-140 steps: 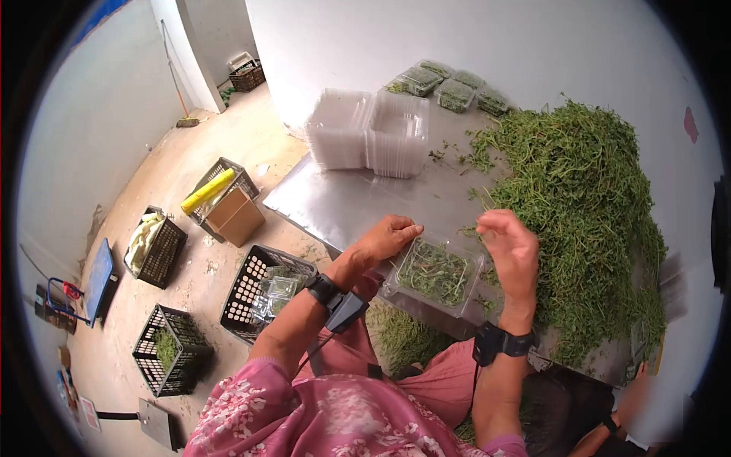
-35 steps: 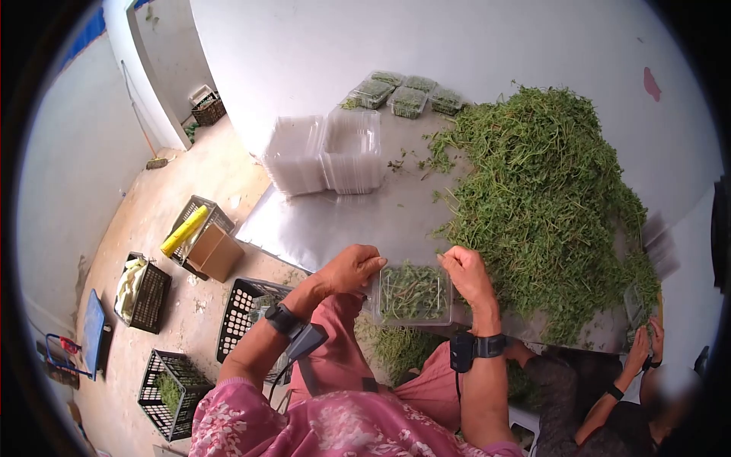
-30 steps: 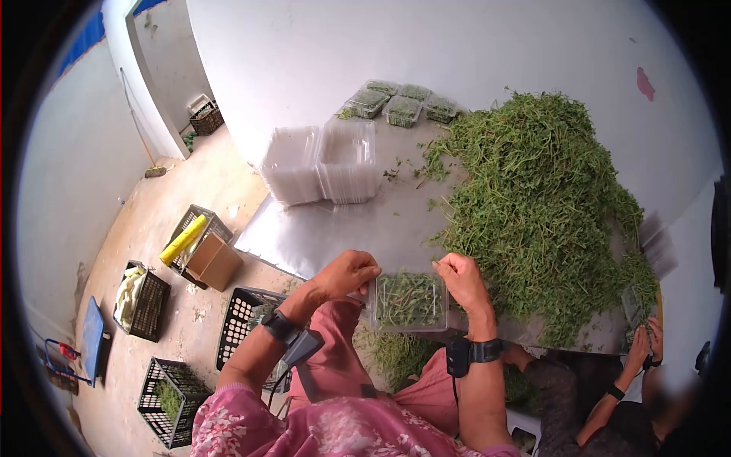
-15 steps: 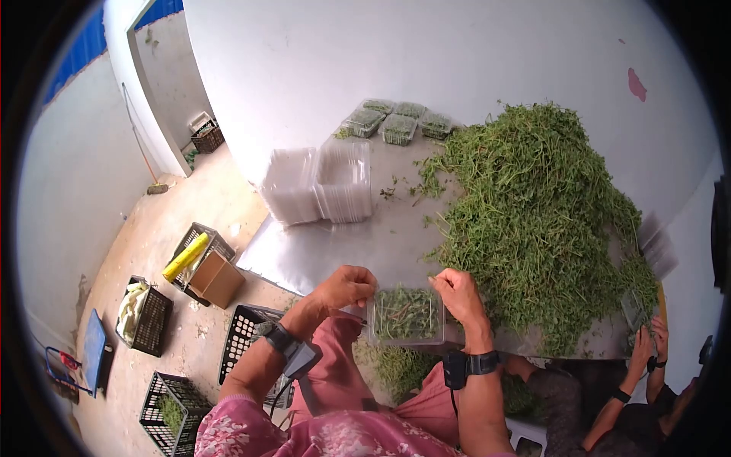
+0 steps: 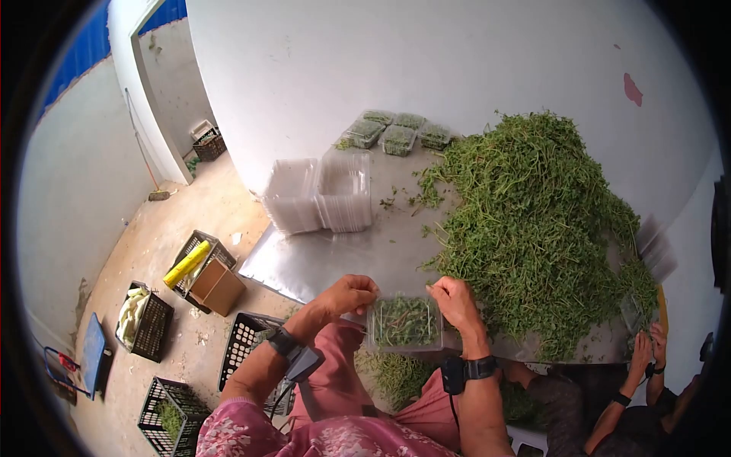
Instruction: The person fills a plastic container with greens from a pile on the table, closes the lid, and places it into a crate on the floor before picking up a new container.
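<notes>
A clear plastic box (image 5: pixel 404 323) full of leafy green stems lies in front of me at the near edge of the metal table. My left hand (image 5: pixel 350 295) is closed in a pinch at its far left corner. At the far right corner, my right hand (image 5: pixel 457 302) pinches the rim between thumb and fingers. To the right of the box rises a large heap of loose greens (image 5: pixel 533 228). Two tall stacks of clear plastic boxes (image 5: pixel 344 194) stand beyond my left hand.
Several filled boxes (image 5: pixel 397 140) sit at the table's back by the wall. Black crates (image 5: pixel 145 324) and a blue cart (image 5: pixel 93 354) stand on the floor at left. Another person's hands (image 5: pixel 649 346) work at the heap's right end, by a clear box. More greens (image 5: pixel 396 377) lie below the table edge.
The whole view has shifted slightly, so the table and heap sit a little lower in it. Both hands stay at the box's far corners, with little movement.
</notes>
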{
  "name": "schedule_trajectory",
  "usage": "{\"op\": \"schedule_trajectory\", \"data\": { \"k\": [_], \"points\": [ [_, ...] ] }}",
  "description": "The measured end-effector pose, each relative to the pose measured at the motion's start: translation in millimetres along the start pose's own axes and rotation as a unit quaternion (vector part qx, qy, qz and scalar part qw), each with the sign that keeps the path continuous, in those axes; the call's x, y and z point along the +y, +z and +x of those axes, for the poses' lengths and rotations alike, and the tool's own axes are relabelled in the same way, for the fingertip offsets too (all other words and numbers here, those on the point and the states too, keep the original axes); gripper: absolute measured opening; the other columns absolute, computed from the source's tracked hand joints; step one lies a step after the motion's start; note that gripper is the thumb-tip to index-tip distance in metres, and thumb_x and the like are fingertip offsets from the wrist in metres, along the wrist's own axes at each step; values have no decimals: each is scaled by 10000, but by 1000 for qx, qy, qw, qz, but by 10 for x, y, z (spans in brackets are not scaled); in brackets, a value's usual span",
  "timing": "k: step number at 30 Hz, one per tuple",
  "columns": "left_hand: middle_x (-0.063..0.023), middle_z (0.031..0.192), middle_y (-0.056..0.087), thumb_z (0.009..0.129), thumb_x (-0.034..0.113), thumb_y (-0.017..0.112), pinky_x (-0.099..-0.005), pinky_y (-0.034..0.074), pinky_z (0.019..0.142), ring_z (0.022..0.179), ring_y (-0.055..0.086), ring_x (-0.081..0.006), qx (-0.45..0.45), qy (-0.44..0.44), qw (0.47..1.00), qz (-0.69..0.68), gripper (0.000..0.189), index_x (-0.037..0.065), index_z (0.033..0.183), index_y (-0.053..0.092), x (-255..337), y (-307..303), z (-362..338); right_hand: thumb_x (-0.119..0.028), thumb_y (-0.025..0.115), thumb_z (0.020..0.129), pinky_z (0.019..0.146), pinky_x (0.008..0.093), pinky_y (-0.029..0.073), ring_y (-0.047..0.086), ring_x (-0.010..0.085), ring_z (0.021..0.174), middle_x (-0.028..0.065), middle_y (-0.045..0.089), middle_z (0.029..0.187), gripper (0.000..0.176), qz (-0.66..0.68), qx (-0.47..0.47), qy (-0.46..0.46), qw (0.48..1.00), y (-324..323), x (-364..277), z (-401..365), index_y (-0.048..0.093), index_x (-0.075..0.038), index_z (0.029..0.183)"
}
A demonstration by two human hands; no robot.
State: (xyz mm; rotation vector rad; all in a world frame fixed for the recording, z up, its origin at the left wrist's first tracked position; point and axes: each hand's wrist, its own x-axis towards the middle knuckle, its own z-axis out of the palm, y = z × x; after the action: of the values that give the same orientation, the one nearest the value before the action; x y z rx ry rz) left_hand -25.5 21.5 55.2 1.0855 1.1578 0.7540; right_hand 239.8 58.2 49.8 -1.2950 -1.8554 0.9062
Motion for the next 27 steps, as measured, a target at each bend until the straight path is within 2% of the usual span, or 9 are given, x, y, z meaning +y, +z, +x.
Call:
{"op": "schedule_trajectory", "data": {
  "k": [5,8,11,14,18,23,26,27],
  "points": [
    [10,722,567,899,89,589,-217,417,535,585,512,-78,11,7,999,44,105,11,956,630,0,28,-20,-215,685,871,543,335,431,474,109,567,94,543,595,254,6,1,5,1000,46,39,20,629,22,798],
    [8,717,562,919,116,589,-222,422,543,596,512,-78,18,15,999,26,113,16,955,629,-44,43,-35,-210,677,879,523,316,403,452,95,561,49,525,587,257,29,-14,23,999,21,42,24,630,26,789],
    [8,707,557,941,162,600,-221,412,533,591,507,-74,9,-1,1000,13,140,24,943,628,-76,42,-64,-170,658,903,482,276,307,362,49,559,-45,460,594,227,61,-32,5,998,36,69,38,625,10,769],
    [20,680,545,965,195,595,-216,401,519,572,504,-74,19,14,1000,9,171,32,927,630,-115,41,-45,-200,642,918,519,272,365,432,64,578,-29,521,622,244,71,-37,46,996,35,49,47,653,30,840],
    [22,683,548,974,201,585,-216,405,520,568,507,-77,50,37,998,-2,178,38,916,627,-178,78,-77,-217,627,941,577,242,391,465,58,640,-31,551,698,260,155,-33,77,984,35,15,28,660,41,933],
    [-3,741,590,962,193,571,-256,457,577,643,557,-110,90,73,990,79,193,10,974,630,-253,127,-192,-145,614,919,559,239,358,417,38,632,-66,498,678,187,120,-89,75,986,31,5,27,628,31,856],
    [-30,753,608,959,186,557,-292,486,632,679,575,-124,96,62,989,100,204,-3,993,626,-223,269,-343,-142,613,917,551,238,339,397,34,626,-67,494,679,179,66,-98,50,992,-11,-20,21,620,16,835],
    [-34,757,611,959,184,555,-296,488,634,676,574,-126,111,81,982,133,202,-3,989,625,-224,310,-403,-143,610,919,552,239,338,395,34,629,-67,496,685,175,59,-103,47,992,-13,32,29,621,10,835]
  ]
}}
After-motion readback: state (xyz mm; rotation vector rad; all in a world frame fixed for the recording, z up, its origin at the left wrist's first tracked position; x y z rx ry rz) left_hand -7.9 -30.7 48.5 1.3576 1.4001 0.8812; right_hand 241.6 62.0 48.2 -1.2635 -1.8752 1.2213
